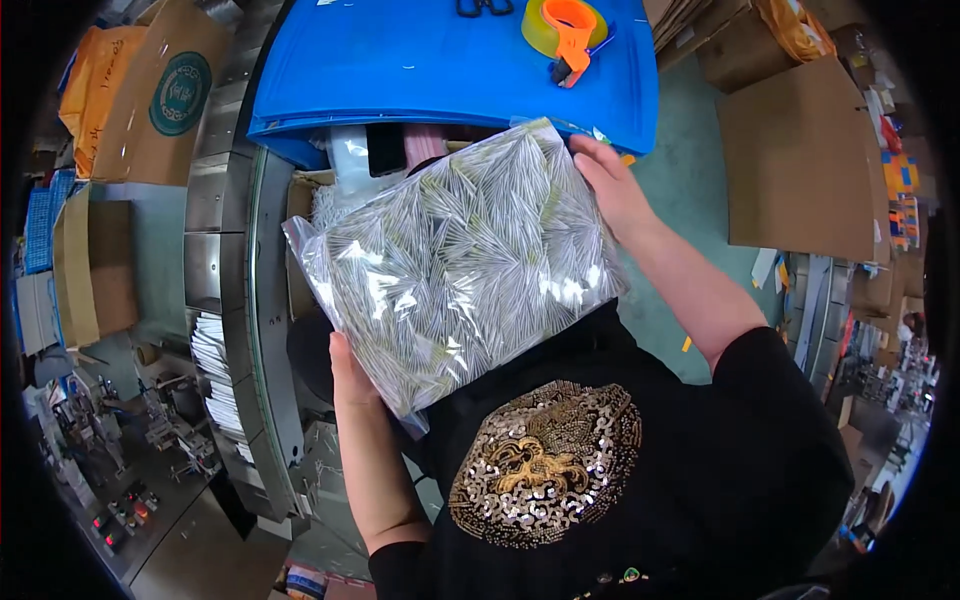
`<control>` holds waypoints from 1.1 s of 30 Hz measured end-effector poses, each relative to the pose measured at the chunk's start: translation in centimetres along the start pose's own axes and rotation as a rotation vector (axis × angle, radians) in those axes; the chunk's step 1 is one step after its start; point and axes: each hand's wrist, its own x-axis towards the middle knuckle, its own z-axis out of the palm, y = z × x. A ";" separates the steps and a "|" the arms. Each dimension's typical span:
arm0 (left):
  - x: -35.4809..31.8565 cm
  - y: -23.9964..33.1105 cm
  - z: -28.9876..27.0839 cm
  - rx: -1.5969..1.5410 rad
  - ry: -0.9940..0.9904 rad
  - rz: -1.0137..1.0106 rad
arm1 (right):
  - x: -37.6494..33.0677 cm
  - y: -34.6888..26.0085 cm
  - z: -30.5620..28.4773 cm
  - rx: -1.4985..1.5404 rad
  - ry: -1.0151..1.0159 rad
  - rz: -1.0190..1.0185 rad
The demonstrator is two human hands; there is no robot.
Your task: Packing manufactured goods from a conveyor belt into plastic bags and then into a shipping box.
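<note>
A clear plastic bag (470,265) with a flat, grey-green leaf-patterned content spans the space between my hands, tilted so its right end sits higher. Its glossy film catches bright reflections. Round its lower left edge my left hand (352,372) is closed, the fingers mostly hidden behind the bag. At the upper right edge my right hand (608,185) grips the bag, its fingers partly behind it. Just beyond lies a blue plastic surface (440,75), carrying an orange tape dispenser (573,35) with a roll of yellowish tape.
Black scissors handles (484,6) lie at the blue surface's far edge. Below it, a black flat rectangle (386,150) rests among white and pink packages. Cardboard boxes (800,165) stand to the right, another (95,265) to the left. A stack of white sheets (222,375) sits in the metal shelving.
</note>
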 end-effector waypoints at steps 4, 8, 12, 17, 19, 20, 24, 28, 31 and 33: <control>-0.2 0.2 -0.4 0.171 0.026 0.003 | -3.9 -3.8 -0.2 -0.720 -0.182 -0.849; -0.1 0.3 1.2 0.078 0.054 -0.094 | -6.8 -3.8 1.7 -0.732 -0.521 -0.978; 0.1 -0.1 1.2 0.046 0.069 -0.085 | -7.3 -3.1 1.9 -0.752 -0.658 -1.045; -0.3 -0.5 0.5 -0.005 0.111 -0.089 | -5.5 -4.1 0.6 -0.579 -0.309 -0.773; -0.3 -0.7 0.1 -0.028 0.132 -0.090 | -5.2 -4.2 0.2 -0.628 -0.326 -0.806; -0.1 -0.9 0.1 -0.028 0.125 -0.096 | -5.1 -4.2 0.0 -0.669 -0.351 -0.839; -0.4 -0.9 -0.2 -0.047 0.087 -0.072 | -5.3 -4.0 0.2 -0.690 -0.279 -0.832; 0.0 -0.7 0.1 -0.009 0.042 -0.074 | -4.8 -3.8 -0.4 -0.644 -0.205 -0.762; -0.2 -0.8 0.6 0.000 0.045 -0.052 | -4.5 -3.6 -0.6 -0.663 -0.200 -0.749; -0.1 -1.1 0.3 -0.063 0.044 -0.059 | -4.4 -3.6 -0.5 -0.670 -0.205 -0.734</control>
